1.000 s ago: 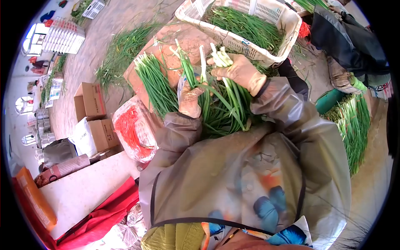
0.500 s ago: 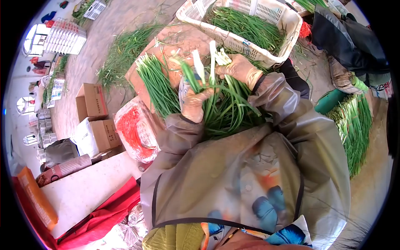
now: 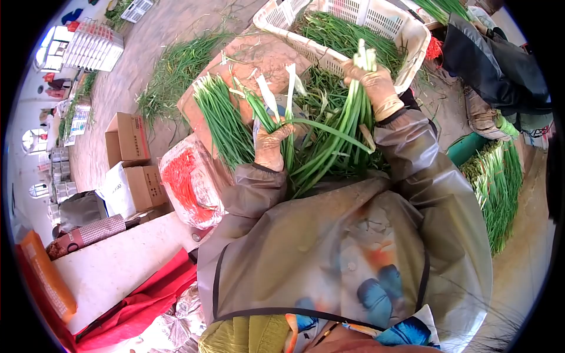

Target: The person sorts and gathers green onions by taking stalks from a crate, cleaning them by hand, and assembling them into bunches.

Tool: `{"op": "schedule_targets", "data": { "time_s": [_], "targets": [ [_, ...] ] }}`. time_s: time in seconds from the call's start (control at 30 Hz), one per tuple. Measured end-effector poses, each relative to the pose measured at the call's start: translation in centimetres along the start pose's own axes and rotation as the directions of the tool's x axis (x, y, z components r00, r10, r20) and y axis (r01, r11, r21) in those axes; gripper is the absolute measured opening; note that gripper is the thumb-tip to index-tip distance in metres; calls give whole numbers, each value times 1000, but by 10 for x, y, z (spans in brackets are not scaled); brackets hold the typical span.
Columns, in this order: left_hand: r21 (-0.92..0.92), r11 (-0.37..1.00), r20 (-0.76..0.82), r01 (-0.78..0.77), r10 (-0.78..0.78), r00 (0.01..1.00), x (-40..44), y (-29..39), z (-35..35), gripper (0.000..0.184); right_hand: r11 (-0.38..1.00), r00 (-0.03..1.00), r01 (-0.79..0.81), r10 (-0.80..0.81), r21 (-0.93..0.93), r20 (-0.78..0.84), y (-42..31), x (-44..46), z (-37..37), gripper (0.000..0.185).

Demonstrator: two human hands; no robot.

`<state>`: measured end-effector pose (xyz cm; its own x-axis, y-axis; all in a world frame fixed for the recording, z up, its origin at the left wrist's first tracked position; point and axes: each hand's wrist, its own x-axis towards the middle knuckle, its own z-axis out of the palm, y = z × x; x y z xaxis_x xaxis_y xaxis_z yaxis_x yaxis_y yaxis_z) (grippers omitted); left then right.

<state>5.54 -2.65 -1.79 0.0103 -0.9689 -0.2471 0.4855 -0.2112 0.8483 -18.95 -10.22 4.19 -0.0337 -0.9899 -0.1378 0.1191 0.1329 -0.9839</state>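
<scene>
My left hand (image 3: 271,146), in a pale thin glove, is closed round a few green onions (image 3: 266,94) whose white ends point up and away. My right hand (image 3: 376,88), gloved too, grips a bunch of green onions (image 3: 347,126) just below the white ends; the long leaves hang down toward my lap. A neat pile of green onions (image 3: 220,117) lies on the board left of my left hand. More loose greens (image 3: 323,88) lie between and under my hands, partly hidden by the held bunch.
A white plastic crate (image 3: 335,57) holding greens stands ahead. Loose leaves (image 3: 176,76) litter the floor at left. Red ties (image 3: 187,179) lie on a wrapped block, near cardboard boxes (image 3: 128,140). Bundled greens (image 3: 499,194) stand at right, near another person's dark clothing (image 3: 482,65).
My right hand has moved right and away from my left hand, carrying its bunch, which now hangs apart. My left hand has shifted slightly and still holds its few stalks.
</scene>
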Motion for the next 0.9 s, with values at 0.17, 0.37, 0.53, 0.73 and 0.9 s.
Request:
{"op": "schedule_targets", "data": {
  "time_s": [0.17,0.37,0.53,0.73,0.9],
  "targets": [
    [93,995,135,-25,13,991,-3,-4,14,26,966,885,-246,258,-82,388,12,-8,36,30],
    [42,998,199,50,-58,978,-20,5,25,22,995,958,-31,3,94,286,-10,2,34,24],
    [110,990,100,93,-104,990,-13,-2,-25,17,961,990,133,-118,244,-74,-66,24,-23,18],
    [69,989,-72,131,-126,989,-18,1,-27,14,903,923,385,-375,188,-89,-90,37,-63,17],
    [150,986,-31,68,-64,997,-16,3,-24,26,893,898,440,-438,93,-42,-107,25,-58,25]
  ]
}}
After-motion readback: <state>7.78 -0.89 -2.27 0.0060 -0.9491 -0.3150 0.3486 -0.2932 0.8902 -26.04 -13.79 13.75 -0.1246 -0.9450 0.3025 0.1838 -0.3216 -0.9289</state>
